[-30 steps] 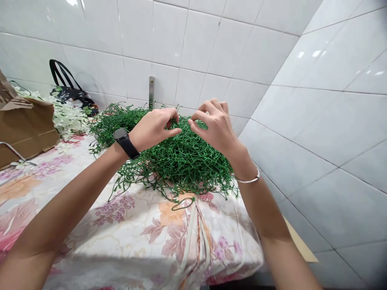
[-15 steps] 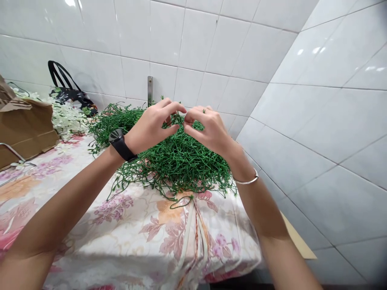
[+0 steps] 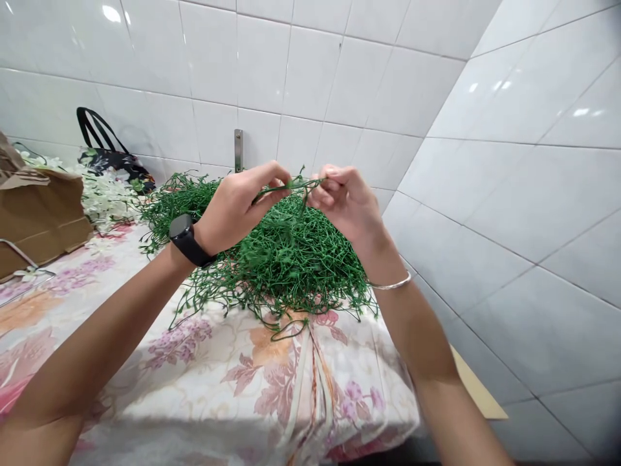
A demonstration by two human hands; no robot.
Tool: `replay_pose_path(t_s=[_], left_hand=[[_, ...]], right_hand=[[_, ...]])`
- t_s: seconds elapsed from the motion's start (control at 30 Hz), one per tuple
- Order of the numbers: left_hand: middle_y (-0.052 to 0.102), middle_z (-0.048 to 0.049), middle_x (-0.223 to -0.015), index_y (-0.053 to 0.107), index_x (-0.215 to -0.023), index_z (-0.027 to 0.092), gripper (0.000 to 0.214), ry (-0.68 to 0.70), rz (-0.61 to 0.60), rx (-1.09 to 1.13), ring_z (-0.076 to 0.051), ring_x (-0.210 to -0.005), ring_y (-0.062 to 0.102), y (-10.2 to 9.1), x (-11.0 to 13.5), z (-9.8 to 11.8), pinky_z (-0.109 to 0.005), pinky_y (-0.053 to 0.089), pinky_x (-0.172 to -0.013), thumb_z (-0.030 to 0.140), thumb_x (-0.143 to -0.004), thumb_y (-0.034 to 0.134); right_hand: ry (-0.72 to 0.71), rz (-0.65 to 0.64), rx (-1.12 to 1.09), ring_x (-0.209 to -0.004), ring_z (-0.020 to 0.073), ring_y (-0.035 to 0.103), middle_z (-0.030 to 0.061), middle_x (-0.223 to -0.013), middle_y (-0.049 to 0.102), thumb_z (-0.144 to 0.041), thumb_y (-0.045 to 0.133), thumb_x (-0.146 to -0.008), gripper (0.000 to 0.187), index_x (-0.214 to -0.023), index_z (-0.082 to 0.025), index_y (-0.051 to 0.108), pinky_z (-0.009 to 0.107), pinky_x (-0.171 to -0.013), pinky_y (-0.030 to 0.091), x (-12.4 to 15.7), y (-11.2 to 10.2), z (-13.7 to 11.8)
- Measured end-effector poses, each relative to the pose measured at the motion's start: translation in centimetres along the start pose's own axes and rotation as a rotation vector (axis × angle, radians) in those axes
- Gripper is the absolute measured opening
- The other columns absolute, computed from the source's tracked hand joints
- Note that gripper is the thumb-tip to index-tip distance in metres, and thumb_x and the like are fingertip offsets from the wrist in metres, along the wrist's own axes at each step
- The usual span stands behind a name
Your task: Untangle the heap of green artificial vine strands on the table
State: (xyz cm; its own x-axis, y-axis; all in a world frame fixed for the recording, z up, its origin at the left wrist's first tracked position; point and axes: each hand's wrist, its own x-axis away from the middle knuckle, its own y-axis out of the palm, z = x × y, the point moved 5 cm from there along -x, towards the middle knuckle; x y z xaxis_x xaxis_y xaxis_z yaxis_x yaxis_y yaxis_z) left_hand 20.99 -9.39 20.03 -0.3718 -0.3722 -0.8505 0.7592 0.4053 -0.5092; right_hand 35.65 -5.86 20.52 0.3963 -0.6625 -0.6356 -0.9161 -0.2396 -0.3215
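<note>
Thin green artificial stems (image 3: 306,184) stretch between my two hands, just above a large tangled pile of green stems (image 3: 301,265). My left hand (image 3: 250,197), with a black watch at the wrist, is closed on one end of them between thumb and forefinger. The other end is pinched by the fingertips of my right hand (image 3: 347,197), which has a silver bangle behind it. The held stems run nearly level. How many strands are between my fingers I cannot tell.
The pile rests on a floral tablecloth (image 3: 194,382). To the left stand a brown cardboard box (image 3: 43,213), white artificial flowers (image 3: 104,200) and a dark floral bag (image 3: 116,165). A metal bracket (image 3: 239,149) is at the tiled wall, which closes off the back and right.
My hands have drawn slightly apart, and my right hand has turned with its fingers curled in. The green stems now show stretched between them.
</note>
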Motion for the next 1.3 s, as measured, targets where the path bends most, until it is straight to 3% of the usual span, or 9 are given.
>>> replay_pose_path(t_s=[0.1,0.2,0.37,0.47,0.53,0.8,0.97,1.17,1.3], left_hand=[[0.057,0.0003,-0.065,0.052,-0.093,0.019,0.023,-0.052,-0.128,-0.023,-0.010,-0.056,0.052,0.9,0.1,-0.4,-0.023,0.039,-0.055,0.036,-0.084,0.040],[0.059,-0.0041,-0.084,0.042,-0.112,0.018,0.038,-0.076,-0.152,0.010,-0.012,-0.067,0.054,1.2,0.1,-0.7,-0.025,0.041,-0.059,0.040,-0.081,0.044],[0.035,-0.0067,-0.129,0.027,-0.125,0.025,0.067,-0.004,0.072,-0.026,-0.023,-0.116,0.034,-1.1,-0.1,-0.6,-0.037,0.033,-0.091,0.041,-0.069,0.060],[0.034,-0.0028,-0.130,0.040,-0.116,0.024,0.054,0.036,0.246,-0.129,-0.027,-0.125,0.019,-3.0,0.2,0.2,-0.046,0.014,-0.102,0.037,-0.068,0.062],[0.040,-0.0020,-0.126,0.049,-0.105,0.022,0.034,0.077,0.343,-0.137,-0.025,-0.123,0.024,-3.9,0.5,1.2,-0.045,0.012,-0.104,0.034,-0.074,0.056],[0.060,-0.0017,-0.102,0.055,-0.098,0.022,0.024,0.053,-0.004,0.006,-0.018,-0.099,0.052,-1.6,-0.2,2.0,-0.037,0.035,-0.091,0.036,-0.078,0.051],[0.063,-0.0015,-0.087,0.059,-0.088,0.019,0.018,-0.005,-0.015,0.083,-0.013,-0.081,0.057,-1.3,-0.3,0.0,-0.028,0.044,-0.075,0.031,-0.079,0.050],[0.063,-0.0016,-0.077,0.062,-0.077,0.017,0.012,-0.020,-0.072,0.065,-0.012,-0.072,0.055,-1.1,-0.3,-1.0,-0.025,0.043,-0.068,0.026,-0.074,0.055],[0.062,-0.0019,-0.076,0.062,-0.076,0.016,0.010,-0.012,-0.103,0.074,-0.012,-0.071,0.053,-0.9,-0.4,-1.0,-0.025,0.042,-0.066,0.023,-0.074,0.054]], right_hand=[[0.027,0.054,-0.025,-0.052,0.0053,0.039,-0.0034,-0.057,0.031,-0.051,0.046,-0.073,0.037,-0.061,-0.020,0.033,0.023,-0.056,0.043,0.0,-0.3,-0.1],[0.070,0.030,-0.039,-0.056,0.0050,0.042,-0.0021,-0.062,0.039,-0.048,0.049,-0.073,0.032,-0.064,-0.019,0.039,0.022,-0.058,0.043,0.3,0.1,-0.4],[0.106,-0.084,-0.109,-0.060,0.0056,0.049,-0.0007,-0.068,0.049,-0.041,0.050,-0.075,0.025,-0.069,-0.017,0.048,0.022,-0.062,0.042,0.6,1.4,-0.4],[0.143,-0.104,-0.124,-0.064,0.0062,0.050,-0.0001,-0.072,0.052,-0.043,0.051,-0.075,0.026,-0.073,-0.018,0.049,0.022,-0.064,0.043,0.6,1.8,0.0],[0.153,-0.110,-0.132,-0.066,0.0063,0.050,0.0004,-0.074,0.053,-0.045,0.051,-0.075,0.027,-0.075,-0.018,0.049,0.021,-0.063,0.042,0.6,2.0,0.1],[0.095,-0.136,-0.158,-0.058,0.0048,0.044,-0.0006,-0.071,0.049,-0.048,0.045,-0.079,0.030,-0.081,-0.018,0.051,0.021,-0.056,0.040,0.9,2.4,-0.8],[0.029,-0.057,0.112,-0.059,0.0056,0.042,-0.0001,-0.072,0.050,-0.049,0.041,-0.080,0.032,-0.084,-0.019,0.053,0.022,-0.057,0.039,0.8,1.9,-1.0],[-0.267,0.232,0.828,-0.101,0.0178,0.043,0.0049,-0.102,0.049,-0.037,0.045,-0.081,0.021,-0.089,-0.022,0.057,0.035,-0.083,0.036,1.5,1.9,-3.5],[-0.350,0.175,1.101,-0.111,0.0255,0.037,0.0044,-0.116,0.044,-0.031,0.046,-0.080,0.017,-0.092,-0.025,0.057,0.045,-0.090,0.027,1.9,3.0,-3.9]])
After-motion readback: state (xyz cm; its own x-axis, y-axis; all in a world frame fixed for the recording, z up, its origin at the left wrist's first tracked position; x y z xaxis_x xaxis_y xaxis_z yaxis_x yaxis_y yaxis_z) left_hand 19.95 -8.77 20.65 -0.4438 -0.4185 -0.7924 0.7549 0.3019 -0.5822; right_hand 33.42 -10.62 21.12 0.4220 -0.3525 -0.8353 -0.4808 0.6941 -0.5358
